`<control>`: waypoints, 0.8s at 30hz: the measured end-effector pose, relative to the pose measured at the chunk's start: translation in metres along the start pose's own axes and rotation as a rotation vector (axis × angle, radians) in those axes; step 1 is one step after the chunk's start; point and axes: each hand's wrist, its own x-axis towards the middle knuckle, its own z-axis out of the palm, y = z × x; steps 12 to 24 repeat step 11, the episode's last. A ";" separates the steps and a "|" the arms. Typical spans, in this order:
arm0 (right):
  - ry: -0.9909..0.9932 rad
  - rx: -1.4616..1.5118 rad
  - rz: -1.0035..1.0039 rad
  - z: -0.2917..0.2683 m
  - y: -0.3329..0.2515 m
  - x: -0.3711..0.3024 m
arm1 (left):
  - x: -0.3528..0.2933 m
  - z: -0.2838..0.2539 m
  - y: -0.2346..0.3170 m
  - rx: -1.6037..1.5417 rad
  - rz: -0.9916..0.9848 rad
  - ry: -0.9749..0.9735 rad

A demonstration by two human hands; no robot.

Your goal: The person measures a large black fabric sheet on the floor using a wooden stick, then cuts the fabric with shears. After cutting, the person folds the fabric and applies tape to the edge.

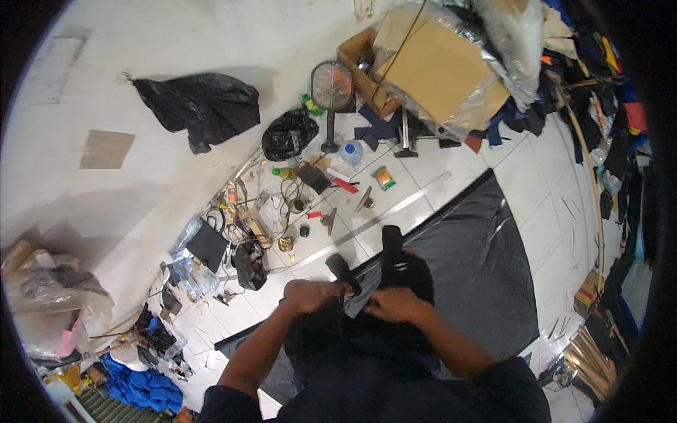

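Observation:
A large dark grey cloth sheet point(474, 247) lies spread over the white tiled floor, running under and behind my legs. In front of my body, my left hand point(316, 296) is closed, its fingertips at the edge of a small grey piece of cloth point(362, 290). My right hand point(396, 304) pinches the other side of that piece. Whether it is part of the large sheet cannot be made out. My two dark feet point forward just beyond the hands, one on either side of the cloth.
A long metal straightedge point(416, 197) lies beyond the sheet. Past it are bulldog clips point(364, 199), a red-handled knife point(344, 185), a water bottle point(350, 152) and tangled cables. Cardboard point(441, 67) is stacked at the far right. A black bag point(201, 106) hangs against the wall.

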 end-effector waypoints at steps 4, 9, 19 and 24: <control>0.301 0.070 -0.097 -0.053 0.047 0.129 | 0.170 -0.052 -0.111 -0.127 -0.247 0.832; 0.391 -0.085 -0.293 -0.084 0.081 0.266 | 0.281 -0.138 -0.182 0.024 -0.468 0.981; 0.376 -0.073 -0.340 -0.097 0.079 0.302 | 0.300 -0.161 -0.223 0.206 -0.446 0.998; 0.376 -0.073 -0.340 -0.097 0.079 0.302 | 0.300 -0.161 -0.223 0.206 -0.446 0.998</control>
